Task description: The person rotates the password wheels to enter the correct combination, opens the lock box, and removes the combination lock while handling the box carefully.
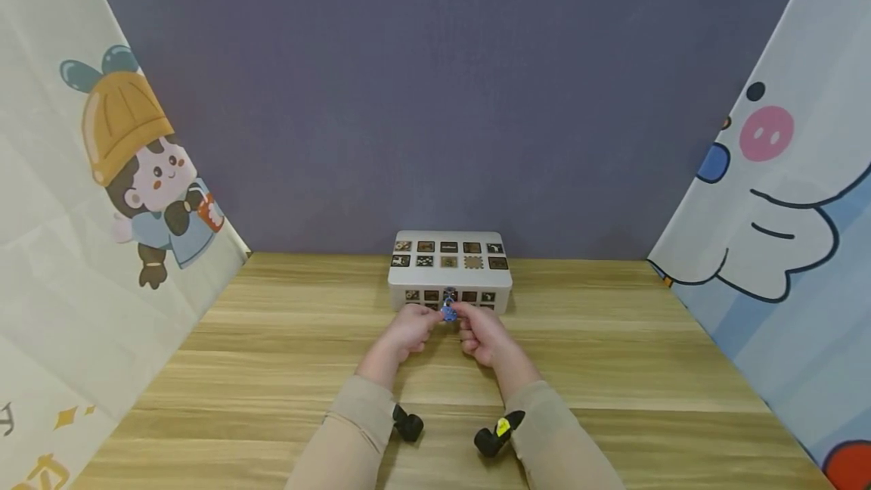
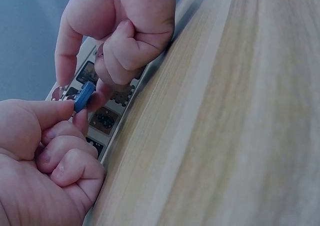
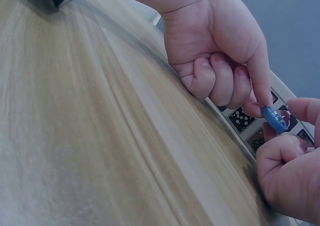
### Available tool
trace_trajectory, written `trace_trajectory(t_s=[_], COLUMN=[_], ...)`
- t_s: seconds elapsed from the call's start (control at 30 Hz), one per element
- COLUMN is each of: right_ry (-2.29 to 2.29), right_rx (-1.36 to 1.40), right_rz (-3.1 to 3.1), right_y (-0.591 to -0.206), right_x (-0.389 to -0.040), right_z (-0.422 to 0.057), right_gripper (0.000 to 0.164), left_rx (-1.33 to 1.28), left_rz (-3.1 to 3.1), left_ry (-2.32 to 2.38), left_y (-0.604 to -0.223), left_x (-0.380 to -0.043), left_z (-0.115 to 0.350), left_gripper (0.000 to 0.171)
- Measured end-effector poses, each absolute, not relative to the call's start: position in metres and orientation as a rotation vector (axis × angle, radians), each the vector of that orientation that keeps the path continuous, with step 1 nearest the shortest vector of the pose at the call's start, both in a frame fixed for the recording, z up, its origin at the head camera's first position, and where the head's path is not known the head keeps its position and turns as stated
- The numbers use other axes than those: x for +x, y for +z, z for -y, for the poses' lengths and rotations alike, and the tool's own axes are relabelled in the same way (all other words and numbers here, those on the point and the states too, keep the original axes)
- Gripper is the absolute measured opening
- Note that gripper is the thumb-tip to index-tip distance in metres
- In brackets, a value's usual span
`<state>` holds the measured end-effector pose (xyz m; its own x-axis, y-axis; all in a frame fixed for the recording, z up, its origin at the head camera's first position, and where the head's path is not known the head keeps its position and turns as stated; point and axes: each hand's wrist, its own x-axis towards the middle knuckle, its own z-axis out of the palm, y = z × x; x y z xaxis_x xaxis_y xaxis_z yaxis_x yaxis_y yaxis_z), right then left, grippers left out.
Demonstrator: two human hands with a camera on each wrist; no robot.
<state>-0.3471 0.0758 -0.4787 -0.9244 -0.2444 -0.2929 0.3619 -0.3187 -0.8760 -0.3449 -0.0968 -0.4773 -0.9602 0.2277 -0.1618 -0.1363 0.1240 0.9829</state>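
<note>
A small blue disc (image 1: 449,314) with silvery metal parts on one face is held between the two hands, in front of the white box (image 1: 450,278). My left hand (image 1: 411,329) pinches the edge of this disc between thumb and index finger, its other fingers curled in. From the other side my right hand (image 1: 485,335) has thumb and index finger at the metal parts, its remaining fingers folded. In the left wrist view the disc (image 2: 84,96) appears edge-on. The right wrist view shows its metal side (image 3: 277,118) facing the right hand.
Rows of small square pictures cover the box's lid and front. It stands on a wood-grain table (image 1: 286,354) near the dark back panel (image 1: 449,97). Printed cloths hang on the left (image 1: 41,172) and right (image 1: 816,248). A black camera (image 1: 408,425) is worn on the left wrist.
</note>
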Motion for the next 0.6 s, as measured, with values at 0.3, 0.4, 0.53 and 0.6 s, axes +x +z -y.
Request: trace_trajectory(t_s=[0.3,0.4,0.53,0.6], right_ry=[-2.251,-2.248,-2.244,-2.239], right_rx=[0.12,0.117,0.122,0.119], right_rz=[-1.618,-1.645,-1.697,-1.72], right_y=[-0.4785,-0.4792,-0.4807,-0.4813], right_x=[-0.3479,-0.3475,-0.3469,-0.3469], right_z=[-0.0714,-0.0702,-0.069,-0.0685], right_gripper=[0.011,0.01,0.01,0.01], left_rx=[0.097,0.1,0.106,0.107], left_rz=[-2.134,-2.137,-2.136,-2.131], left_ry=[1.907,1.901,1.898,1.901], left_y=[-0.4775,-0.4769,-0.4769,-0.4769], left_x=[-0.3456,-0.3451,-0.3445,-0.3444], left_z=[0.0973,0.0974,0.0974,0.0972], left_gripper=[0.03,0.031,0.031,0.031])
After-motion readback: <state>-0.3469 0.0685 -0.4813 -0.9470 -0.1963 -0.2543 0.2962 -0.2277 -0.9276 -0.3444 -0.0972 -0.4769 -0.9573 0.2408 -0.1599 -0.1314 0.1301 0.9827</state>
